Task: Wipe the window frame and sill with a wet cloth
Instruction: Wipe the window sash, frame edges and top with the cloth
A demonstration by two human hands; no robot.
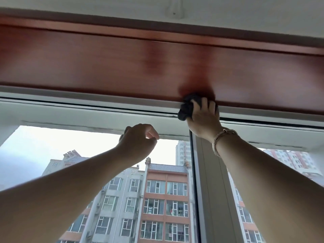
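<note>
Right of centre, the right hand (204,116) grips a dark cloth (188,108) against the top frame (87,106), left hand (138,139) loosely curled, empty; stretched overhead, the cloth could slip.

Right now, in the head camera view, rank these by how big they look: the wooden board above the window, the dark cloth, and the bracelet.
1. Wooden board, spanning the whole picture.
2. Dark cloth, bunched under the right hand, so partly hidden.
3. Bracelet, a thin band on the right wrist.
</note>
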